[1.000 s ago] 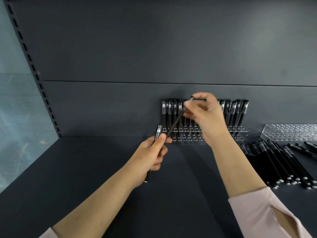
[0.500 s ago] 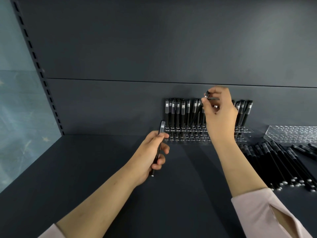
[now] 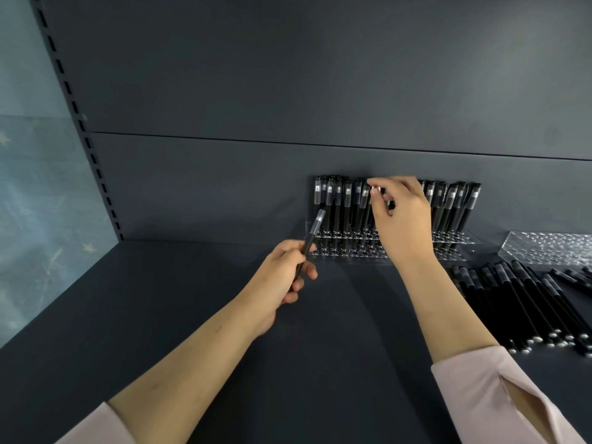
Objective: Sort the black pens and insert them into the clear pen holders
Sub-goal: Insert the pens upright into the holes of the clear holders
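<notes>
Counted: two clear perforated acrylic pen holders (image 3: 551, 248). Packed upright in left holder (image 3: 464, 241): black clear-capped pens (image 3: 349, 203), number unreadable. Pinched by right hand (image 3: 403, 219): one pen top (image 3: 375, 189). Gripped in left hand (image 3: 282, 277): one tilted pen (image 3: 315, 229).

Left hand (image 3: 282, 277) grips tilted pen (image 3: 315, 226); right hand (image 3: 404, 219) pinches upright pen (image 3: 372, 207) at clear holder (image 3: 463, 251).

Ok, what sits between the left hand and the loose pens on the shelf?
Only the right forearm, stretched over bare dark shelf, as the head view shows.
</notes>
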The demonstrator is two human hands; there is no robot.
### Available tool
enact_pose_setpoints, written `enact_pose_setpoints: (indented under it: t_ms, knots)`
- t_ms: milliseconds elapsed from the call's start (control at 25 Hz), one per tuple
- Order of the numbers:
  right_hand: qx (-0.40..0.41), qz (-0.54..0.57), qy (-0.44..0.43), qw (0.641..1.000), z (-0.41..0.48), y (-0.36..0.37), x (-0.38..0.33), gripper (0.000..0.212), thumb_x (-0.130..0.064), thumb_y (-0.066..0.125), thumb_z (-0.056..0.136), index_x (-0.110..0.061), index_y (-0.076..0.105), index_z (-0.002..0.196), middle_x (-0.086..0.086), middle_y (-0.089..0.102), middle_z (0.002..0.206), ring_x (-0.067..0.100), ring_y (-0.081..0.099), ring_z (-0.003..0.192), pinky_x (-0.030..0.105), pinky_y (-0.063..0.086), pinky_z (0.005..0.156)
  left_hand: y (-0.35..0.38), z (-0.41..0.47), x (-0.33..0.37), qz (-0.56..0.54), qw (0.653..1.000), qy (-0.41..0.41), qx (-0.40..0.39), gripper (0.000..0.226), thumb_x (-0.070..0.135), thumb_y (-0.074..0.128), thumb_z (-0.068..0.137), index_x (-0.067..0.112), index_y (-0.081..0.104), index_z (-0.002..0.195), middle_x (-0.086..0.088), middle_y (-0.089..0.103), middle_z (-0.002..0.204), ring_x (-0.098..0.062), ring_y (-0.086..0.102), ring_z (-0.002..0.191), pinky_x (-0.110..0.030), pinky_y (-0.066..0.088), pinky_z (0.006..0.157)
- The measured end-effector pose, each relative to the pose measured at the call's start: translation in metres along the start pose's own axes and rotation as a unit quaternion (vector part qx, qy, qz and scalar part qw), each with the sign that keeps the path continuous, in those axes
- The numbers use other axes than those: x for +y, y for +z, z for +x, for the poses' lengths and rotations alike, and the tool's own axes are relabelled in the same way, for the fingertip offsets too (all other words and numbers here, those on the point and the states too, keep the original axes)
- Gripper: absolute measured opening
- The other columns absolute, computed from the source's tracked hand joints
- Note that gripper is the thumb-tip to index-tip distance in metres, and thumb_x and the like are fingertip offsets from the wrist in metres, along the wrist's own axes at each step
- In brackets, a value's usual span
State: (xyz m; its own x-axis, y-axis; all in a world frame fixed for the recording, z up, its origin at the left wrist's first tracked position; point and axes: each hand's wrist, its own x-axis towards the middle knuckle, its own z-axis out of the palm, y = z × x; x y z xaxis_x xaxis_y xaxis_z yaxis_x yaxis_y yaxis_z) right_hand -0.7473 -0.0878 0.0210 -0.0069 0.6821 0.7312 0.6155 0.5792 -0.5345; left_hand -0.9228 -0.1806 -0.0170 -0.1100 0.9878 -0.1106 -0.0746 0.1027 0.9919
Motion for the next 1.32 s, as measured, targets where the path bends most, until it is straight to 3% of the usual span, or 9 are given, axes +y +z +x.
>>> enact_pose_setpoints:
  t_ms: [120,320,400,520,600,720,840,1080,1320]
  knots:
    - [-0.024,-0.003,0.016,1.000,-0.003,0.000,0.001,0.031,-0.018,0.055,0.096,-0.019,0.061,0.127,-0.007,0.048,0.117,0.012,0.054,0.090,0.025,0.049,0.085,0.001,0.003,-0.001,-0.029,0.999,0.013,0.018,0.022,0.002,0.038,0.095,0.012,0.057,0.101,0.000,0.064,0.071,-0.010,0.049,0.060,-0.023,0.037,0.051]
    - [-0.023,0.102,0.043,0.994,-0.001,-0.002,-0.017,0.026,-0.028,0.057,0.095,-0.023,0.060,0.120,-0.008,0.061,0.099,0.005,0.058,0.081,0.011,0.046,0.069,-0.004,0.003,-0.008,-0.008,0.997,0.073,-0.016,0.021,0.008,0.051,0.099,0.014,0.064,0.115,-0.002,0.070,0.094,-0.011,0.065,0.086,-0.027,0.054,0.085]
    - [-0.088,0.189,0.109,0.972,-0.001,-0.003,-0.023,0.025,-0.030,0.060,0.093,-0.025,0.058,0.118,-0.007,0.067,0.093,0.006,0.065,0.081,0.017,0.051,0.073,-0.003,0.006,-0.011,0.004,0.996,0.092,-0.020,0.023,0.009,0.054,0.098,0.012,0.062,0.119,-0.003,0.073,0.098,-0.010,0.066,0.087,-0.023,0.054,0.083]
    - [-0.165,0.263,0.159,0.937,-0.004,-0.002,-0.024,0.020,-0.013,0.064,0.091,-0.019,0.062,0.110,0.000,0.071,0.089,0.012,0.069,0.079,0.027,0.056,0.076,0.003,0.010,-0.011,0.060,0.988,0.142,-0.002,0.026,0.011,0.058,0.096,0.012,0.063,0.122,0.001,0.074,0.101,-0.003,0.065,0.086,-0.018,0.053,0.079]
    - [-0.136,0.268,0.166,0.939,-0.002,-0.005,-0.023,0.018,-0.005,0.063,0.090,-0.015,0.064,0.105,0.001,0.071,0.087,0.014,0.069,0.078,0.028,0.057,0.076,0.004,0.014,-0.014,0.205,0.952,0.224,0.034,0.029,0.020,0.059,0.096,0.021,0.062,0.125,0.010,0.070,0.113,0.001,0.061,0.103,-0.018,0.048,0.094]
    - [-0.012,0.253,0.167,0.953,0.007,-0.015,-0.018,0.019,-0.004,0.060,0.089,-0.019,0.060,0.100,-0.001,0.068,0.089,0.016,0.068,0.081,0.029,0.057,0.075,0.002,0.022,-0.019,0.442,0.828,0.331,0.096,0.041,0.029,0.055,0.097,0.023,0.053,0.138,0.011,0.053,0.139,-0.006,0.042,0.130,-0.026,0.032,0.111]
    - [0.107,0.223,0.142,0.958,0.011,-0.030,-0.016,0.021,-0.004,0.058,0.086,-0.022,0.056,0.098,-0.009,0.063,0.086,0.004,0.058,0.075,0.016,0.049,0.068,0.005,0.024,-0.019,0.535,0.771,0.331,0.100,0.047,0.030,0.049,0.099,0.020,0.045,0.144,0.008,0.041,0.149,-0.011,0.034,0.136,-0.031,0.027,0.115]
    - [0.132,0.178,0.088,0.971,0.009,-0.033,-0.016,0.016,-0.010,0.058,0.091,-0.021,0.055,0.102,-0.008,0.061,0.090,-0.001,0.056,0.077,0.011,0.046,0.067,0.004,0.025,-0.020,0.585,0.749,0.304,0.064,0.053,0.026,0.040,0.101,0.016,0.028,0.152,0.005,0.027,0.155,-0.010,0.022,0.145,-0.022,0.013,0.116]
    - [0.090,0.117,0.037,0.988,0.006,-0.026,-0.012,0.018,-0.008,0.059,0.092,-0.018,0.060,0.107,-0.003,0.062,0.094,0.001,0.057,0.081,0.007,0.046,0.071,0.006,0.022,-0.018,0.577,0.760,0.295,0.049,0.055,0.024,0.039,0.101,0.015,0.023,0.153,0.005,0.020,0.157,-0.012,0.021,0.146,-0.021,0.016,0.116]
